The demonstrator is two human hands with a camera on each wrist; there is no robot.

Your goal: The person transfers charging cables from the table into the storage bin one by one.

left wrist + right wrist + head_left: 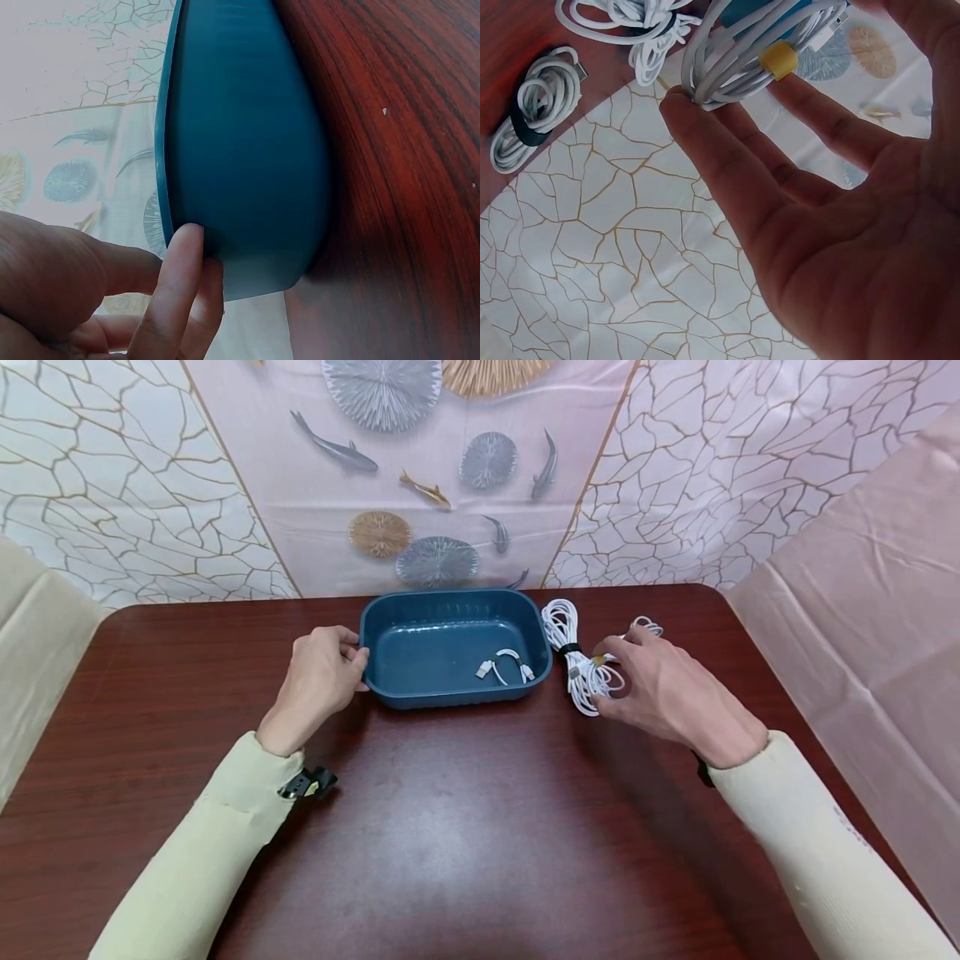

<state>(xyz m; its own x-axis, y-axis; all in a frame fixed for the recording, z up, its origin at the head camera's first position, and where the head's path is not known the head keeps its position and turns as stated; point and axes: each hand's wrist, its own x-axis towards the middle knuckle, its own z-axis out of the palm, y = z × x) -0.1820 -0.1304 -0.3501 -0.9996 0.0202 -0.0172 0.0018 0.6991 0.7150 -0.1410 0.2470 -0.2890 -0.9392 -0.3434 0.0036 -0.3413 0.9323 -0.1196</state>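
Note:
A blue plastic tray (442,700) stands near the table's back edge. My left hand (318,672) pinches its left rim, with fingers against the outer wall (247,142) in the left wrist view. A short white USB cable (508,653) lies in the tray's right front corner. Right of the tray, my right hand (663,689) holds a coiled white cable (742,56) with a yellow tie (778,60) between fingertips and thumb. A larger white cable bundle (558,617) with a black strap lies between the tray and this hand.
Beyond my right hand lies another white cable coil (647,625), its black strap showing in the right wrist view. Patterned cloth (487,410) hangs right behind the table (420,827). A pale pink cloth (862,543) rises along the right side.

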